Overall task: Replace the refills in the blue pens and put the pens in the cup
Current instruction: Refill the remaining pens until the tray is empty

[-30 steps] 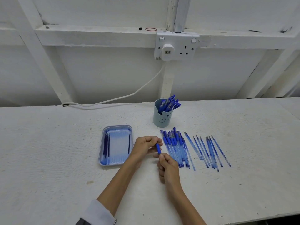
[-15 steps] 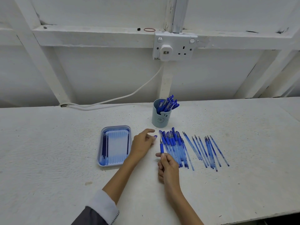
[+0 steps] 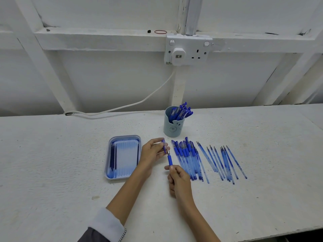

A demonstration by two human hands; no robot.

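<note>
Fingertips (image 3: pixel 157 141) of my left hand (image 3: pixel 152 151) pinch the cap (image 3: pixel 164 146) at the silver tip of the pen (image 3: pixel 169 159). My right hand (image 3: pixel 180 180) curls round its lower barrel, just in front of the cup (image 3: pixel 173 128) (blue pens stand crowded in it). A fan of loose pens (image 3: pixel 186 158) lies before the cup, with refills (image 3: pixel 223 163) front-right of it and the tray (image 3: pixel 125 154) front-left. All rests on a rough white table (image 3: pixel 52 154). Behind the cup a white timber wall (image 3: pixel 104 75) carries a socket (image 3: pixel 187 49) and a cable (image 3: pixel 139 102). Half a second ago my left fingers were spread and the cap stood apart from the tip; now they meet.
</note>
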